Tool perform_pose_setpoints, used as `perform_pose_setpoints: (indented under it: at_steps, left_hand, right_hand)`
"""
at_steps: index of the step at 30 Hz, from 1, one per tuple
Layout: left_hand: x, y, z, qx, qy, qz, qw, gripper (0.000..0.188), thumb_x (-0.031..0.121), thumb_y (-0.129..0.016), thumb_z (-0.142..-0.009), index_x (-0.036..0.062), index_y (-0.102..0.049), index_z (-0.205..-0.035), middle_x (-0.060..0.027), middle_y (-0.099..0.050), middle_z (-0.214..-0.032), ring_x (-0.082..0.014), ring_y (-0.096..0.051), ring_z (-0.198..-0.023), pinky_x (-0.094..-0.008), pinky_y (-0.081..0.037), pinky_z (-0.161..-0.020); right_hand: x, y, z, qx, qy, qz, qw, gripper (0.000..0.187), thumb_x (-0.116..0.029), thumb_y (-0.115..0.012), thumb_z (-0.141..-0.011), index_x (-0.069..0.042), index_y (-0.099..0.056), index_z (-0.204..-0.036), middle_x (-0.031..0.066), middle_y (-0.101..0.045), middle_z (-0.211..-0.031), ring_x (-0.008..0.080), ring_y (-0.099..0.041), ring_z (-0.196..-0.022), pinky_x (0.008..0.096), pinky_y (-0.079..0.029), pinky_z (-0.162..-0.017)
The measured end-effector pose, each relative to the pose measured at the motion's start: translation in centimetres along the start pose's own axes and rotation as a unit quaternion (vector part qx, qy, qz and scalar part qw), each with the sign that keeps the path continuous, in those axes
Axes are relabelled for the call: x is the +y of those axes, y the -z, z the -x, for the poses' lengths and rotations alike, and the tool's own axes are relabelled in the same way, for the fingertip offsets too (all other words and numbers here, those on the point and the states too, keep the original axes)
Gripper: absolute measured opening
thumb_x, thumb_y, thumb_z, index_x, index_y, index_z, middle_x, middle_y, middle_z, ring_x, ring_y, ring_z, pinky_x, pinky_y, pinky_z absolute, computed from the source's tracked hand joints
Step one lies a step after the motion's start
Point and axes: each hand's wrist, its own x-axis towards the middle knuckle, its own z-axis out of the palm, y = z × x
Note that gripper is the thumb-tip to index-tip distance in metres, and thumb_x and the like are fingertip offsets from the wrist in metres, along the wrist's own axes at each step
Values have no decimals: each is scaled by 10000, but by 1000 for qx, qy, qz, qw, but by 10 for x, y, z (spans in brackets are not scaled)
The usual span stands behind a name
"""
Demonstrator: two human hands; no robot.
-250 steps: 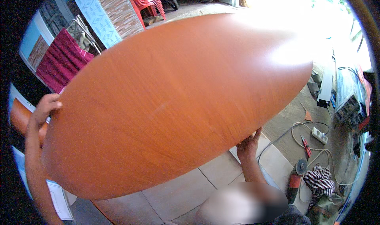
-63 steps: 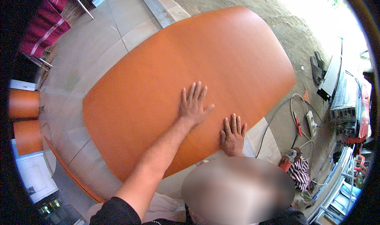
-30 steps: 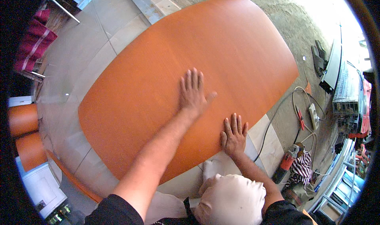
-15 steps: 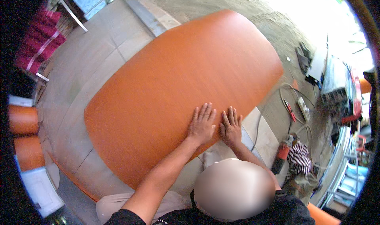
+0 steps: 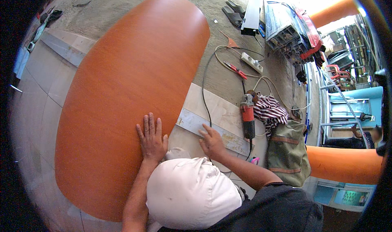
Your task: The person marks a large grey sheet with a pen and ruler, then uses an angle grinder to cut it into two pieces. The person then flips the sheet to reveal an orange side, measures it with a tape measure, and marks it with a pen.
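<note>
A large orange-brown wood-grain panel (image 5: 126, 81) lies in front of me on pale floor tiles (image 5: 41, 109). My left hand (image 5: 152, 141) rests flat near the panel's right edge, palm down with fingers stretched. Off to the right of the panel, my right hand (image 5: 213, 143) is held above the tiles with nothing in it. Its index finger points out, and the other fingers are partly bent. Close to those fingertips lies a flat grey metal strip (image 5: 192, 121), and a dark cable passes there. My pale-clothed knee (image 5: 183, 195) covers the floor below both hands.
An angle grinder (image 5: 247, 117) with a red and black body lies at right beside a striped cloth (image 5: 269, 111) and a green canvas bag (image 5: 288, 152). Farther off are red-handled pliers (image 5: 236, 71), a white power strip (image 5: 252, 63), sandals (image 5: 233, 13) and stacked metal profiles (image 5: 286, 32).
My right hand has come off the panel and moved right, over the tiles. My left hand still lies on the panel. The view has turned to the right.
</note>
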Motion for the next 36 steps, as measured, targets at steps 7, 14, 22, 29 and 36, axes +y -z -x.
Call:
perform_pose_setpoints:
  at_steps: [7,14,22,29,36]
  left_hand:
    - [-3,2,4,60,-7,69,996,701,233,-660,-898,-11,-432,-1514,-309,-159,-1676,-457,-120,-1575,-700,-22,-1218]
    - [-11,25,12,118,38,37,992,754,202,-683,-895,38,-366,-1560,-300,-147,-1682,-482,-126,-1567,-731,-16,-1199]
    - [-48,49,4,145,162,-35,975,732,290,-633,-953,32,-343,-1574,-270,-165,-1686,-459,-162,-1565,-730,-42,-1198]
    - [-57,41,-3,151,194,-106,964,761,378,-574,-988,53,-281,-1612,-212,-189,-1698,-417,-169,-1572,-685,-91,-1221]
    - [-55,38,-8,169,180,-119,962,741,381,-550,-1003,60,-278,-1613,-214,-205,-1693,-422,-176,-1569,-689,-101,-1216]
  right_hand:
    - [89,52,-59,140,-58,42,988,306,-116,-671,-924,-51,-651,-1222,208,-678,-1230,392,-624,-1186,462,-489,-1029]
    - [213,107,-180,74,-242,265,930,241,-214,-597,-956,-59,-697,-1112,204,-731,-1099,388,-716,-1032,494,-570,-907]
    - [254,105,-220,-154,-402,337,837,287,-162,-560,-994,-52,-745,-1184,188,-732,-1223,357,-710,-1147,463,-589,-918]
    - [247,98,-227,-107,-409,360,832,285,-174,-557,-1000,-64,-749,-1180,173,-737,-1217,337,-725,-1123,455,-597,-900]
    - [236,105,-215,-30,-386,323,863,287,-231,-593,-966,-60,-742,-1143,203,-749,-1144,358,-739,-1067,471,-596,-887]
